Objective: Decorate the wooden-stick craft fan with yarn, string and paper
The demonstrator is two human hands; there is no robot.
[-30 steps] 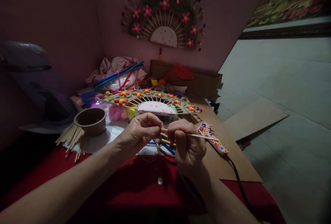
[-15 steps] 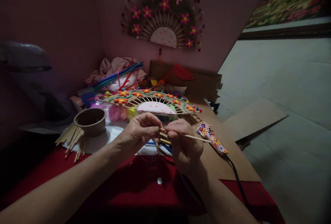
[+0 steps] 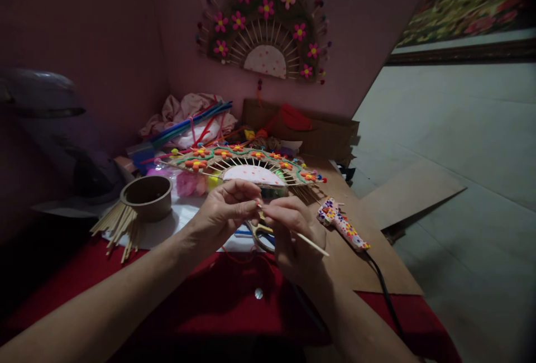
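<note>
My right hand [image 3: 295, 223] is closed around a thin wooden stick [image 3: 313, 244], whose free end sticks out to the lower right. My left hand [image 3: 232, 204] pinches with thumb and forefinger at the stick's other end; what lies in that pinch is too small to make out. Just beyond both hands, a half-round fan-shaped decoration [image 3: 253, 174] lies on the table, with orange flowers, a green wavy cord and a dotted pale centre. Scissors [image 3: 262, 234] show partly behind my right hand. A thin red thread [image 3: 234, 257] trails below the hands.
A brown bowl [image 3: 167, 201] stands at left beside a bundle of sticks [image 3: 121, 226]. On cardboard [image 3: 377, 268] at right lies a flower-patterned glue gun [image 3: 343, 226] with a black cord. A small shiny disc [image 3: 258, 294] rests on the red cloth [image 3: 196, 307]. A similar decoration [image 3: 266, 61] hangs behind.
The stick has tilted, its free end swinging down and slightly left as my right hand turns. My left hand stays in nearly the same place, still pinching. More of the scissors shows.
</note>
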